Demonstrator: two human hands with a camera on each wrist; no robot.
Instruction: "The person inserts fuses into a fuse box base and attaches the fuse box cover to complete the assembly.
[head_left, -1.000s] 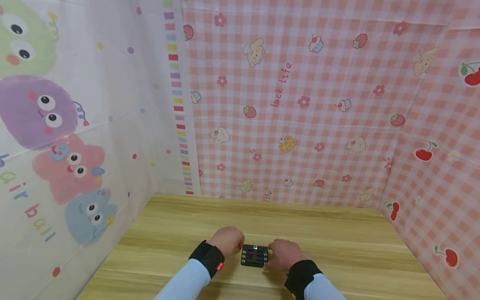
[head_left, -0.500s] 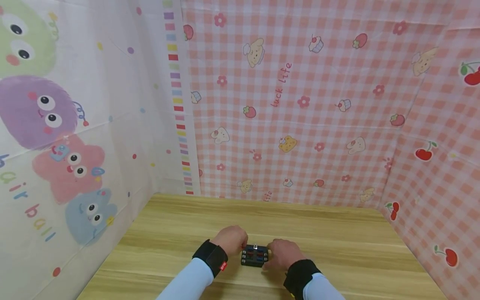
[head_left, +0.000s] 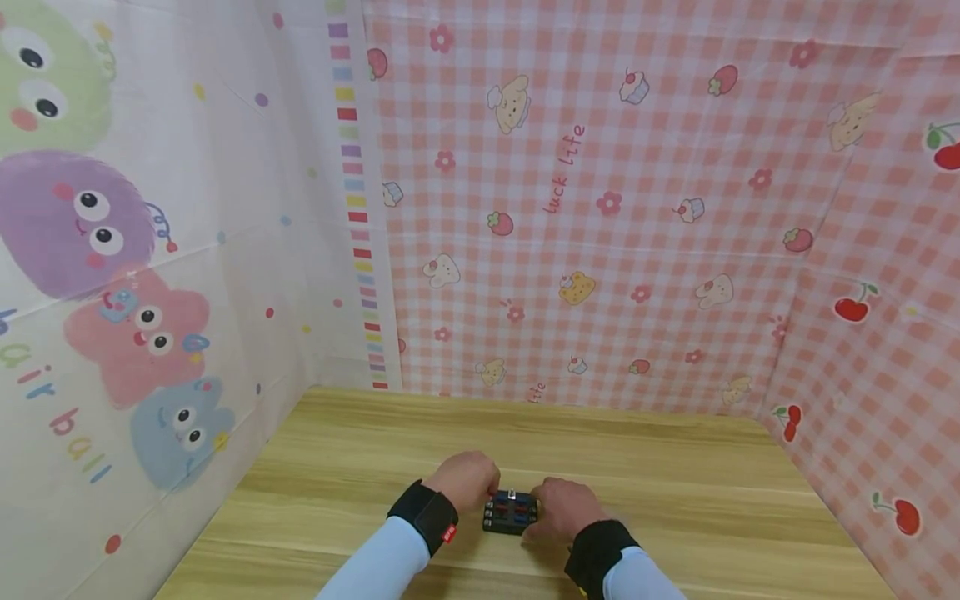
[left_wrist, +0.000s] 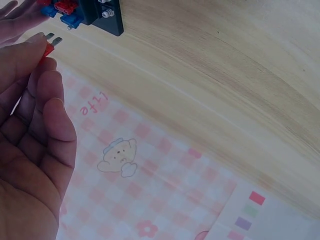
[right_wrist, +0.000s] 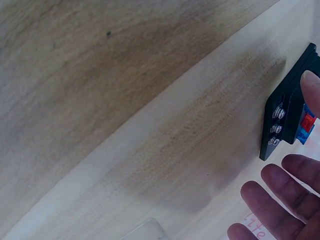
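Note:
A black fuse box [head_left: 510, 523] lies on the table, with red and blue blade fuses in its slots and metal screw terminals along its sides. My left hand [head_left: 465, 483] is at the box's far left corner. Between its thumb and forefinger it pinches a red blade fuse [left_wrist: 48, 50], whose two metal prongs point toward the box in the left wrist view. My right hand [head_left: 568, 510] holds the box at its right side. In the right wrist view the thumb [right_wrist: 312, 90] lies over the box's edge and the other fingers are spread loosely, partly out of frame.
The wood-grain table [head_left: 637, 450] extends around both hands. Behind it hangs a pink checked cloth [head_left: 600, 250], with a white cartoon cloth [head_left: 247, 208] at the left. A pale, translucent corner [right_wrist: 150, 231] shows at the bottom of the right wrist view.
My left hand has moved a little to the right, closer to the fuse box. My right hand has shifted slightly left against the box's side.

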